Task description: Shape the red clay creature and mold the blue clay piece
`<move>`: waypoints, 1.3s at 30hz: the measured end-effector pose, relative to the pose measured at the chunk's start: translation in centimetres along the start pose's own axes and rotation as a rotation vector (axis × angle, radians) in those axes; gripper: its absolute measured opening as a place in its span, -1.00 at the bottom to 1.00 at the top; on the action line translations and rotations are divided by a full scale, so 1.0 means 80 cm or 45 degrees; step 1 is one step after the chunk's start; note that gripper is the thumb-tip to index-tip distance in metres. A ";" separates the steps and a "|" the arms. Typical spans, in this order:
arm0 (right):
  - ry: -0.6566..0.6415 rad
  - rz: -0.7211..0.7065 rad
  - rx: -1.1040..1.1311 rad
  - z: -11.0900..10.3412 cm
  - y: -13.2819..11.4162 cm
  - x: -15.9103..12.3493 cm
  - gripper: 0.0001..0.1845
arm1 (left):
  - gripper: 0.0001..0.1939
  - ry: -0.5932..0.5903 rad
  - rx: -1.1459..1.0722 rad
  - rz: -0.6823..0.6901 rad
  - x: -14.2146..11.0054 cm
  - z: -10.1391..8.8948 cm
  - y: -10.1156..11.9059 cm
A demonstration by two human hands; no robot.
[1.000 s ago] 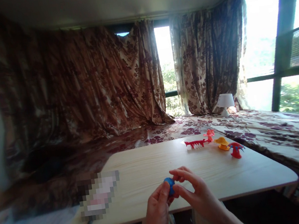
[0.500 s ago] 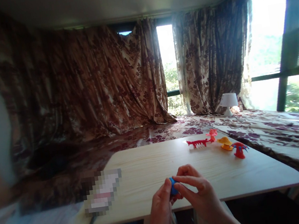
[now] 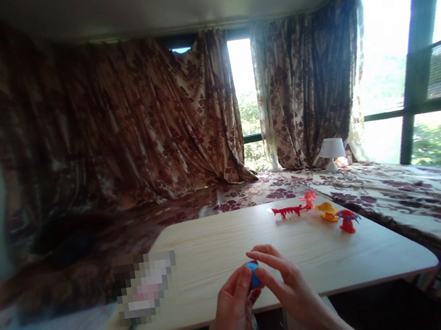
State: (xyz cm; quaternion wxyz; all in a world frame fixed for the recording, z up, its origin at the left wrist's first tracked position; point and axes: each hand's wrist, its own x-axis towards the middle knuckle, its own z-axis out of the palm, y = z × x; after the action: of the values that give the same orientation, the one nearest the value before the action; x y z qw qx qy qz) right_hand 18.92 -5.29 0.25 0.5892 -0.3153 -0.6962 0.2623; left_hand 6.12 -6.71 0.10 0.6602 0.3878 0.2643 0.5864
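Note:
A small rounded blue lump (image 3: 254, 275), which looks like modelling clay, is held just above the near edge of the table. My left hand (image 3: 237, 298) is closed on its left side, thumb and fingertips pressed to it. My right hand (image 3: 286, 281) has its thumb against the lump's right side, while the index finger reaches over the top. The far side of the lump is hidden by my fingers. Beyond my hands, to the right, stand a red piece with blue spikes (image 3: 348, 221), a yellow cap-shaped piece (image 3: 327, 211), a long red many-legged figure (image 3: 289, 211) and a coral-red piece (image 3: 308, 198).
The pale wooden table (image 3: 199, 249) has rounded corners. A pixelated flat object (image 3: 149, 288) with a dark cable lies at its left end. Behind are a flowered cover (image 3: 372, 180), a white lamp (image 3: 331, 149), patterned curtains (image 3: 149, 120) and windows on the right.
The view has shifted slightly to the right. My right index finger has lifted from the blue lump and now stretches over it, showing more of its surface. The figures stay in place.

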 end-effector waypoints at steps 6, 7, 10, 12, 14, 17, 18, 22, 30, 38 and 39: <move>-0.065 -0.081 -0.254 0.000 0.016 0.004 -0.78 | -0.56 0.044 0.615 0.105 0.015 -0.005 -0.003; -0.086 -0.057 -0.328 -0.004 0.025 0.008 -0.76 | -0.51 0.069 0.897 0.165 0.020 -0.009 -0.003; -0.155 0.063 -0.645 -0.032 0.055 0.020 -0.68 | -0.49 0.238 1.403 0.308 0.033 -0.031 -0.003; -0.206 0.093 -0.735 -0.054 0.070 0.020 -0.61 | -0.54 0.328 1.624 0.368 0.037 -0.049 -0.004; -0.331 0.083 -0.797 -0.065 0.074 0.014 -0.59 | -0.60 0.357 1.833 0.381 0.037 -0.063 -0.008; -0.522 0.024 -0.853 -0.052 0.070 0.007 -0.71 | -0.61 0.337 2.077 0.381 0.034 -0.071 -0.018; -0.582 0.016 -0.891 -0.042 0.070 0.010 -0.77 | -0.60 0.324 2.141 0.377 0.033 -0.071 -0.020; -0.511 0.194 -1.090 -0.022 0.087 0.042 -0.72 | -0.57 0.278 2.335 0.357 0.033 -0.069 -0.022; -0.620 0.300 -1.224 -0.044 0.078 0.005 -0.46 | -0.57 0.281 2.533 0.331 0.035 -0.068 -0.021; -0.434 0.455 -1.275 -0.035 0.096 0.055 -0.52 | -0.57 0.243 2.604 0.333 0.034 -0.069 -0.019; -0.427 0.478 -1.285 -0.044 0.096 0.051 -0.54 | -0.58 0.247 2.604 0.334 0.035 -0.069 -0.020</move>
State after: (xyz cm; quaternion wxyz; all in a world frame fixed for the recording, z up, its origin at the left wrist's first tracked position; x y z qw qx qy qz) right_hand 22.97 2.85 -2.10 0.1899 -0.6304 -0.7514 0.0436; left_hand 3.05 -2.87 -4.00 -0.0779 0.7400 0.6440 0.1777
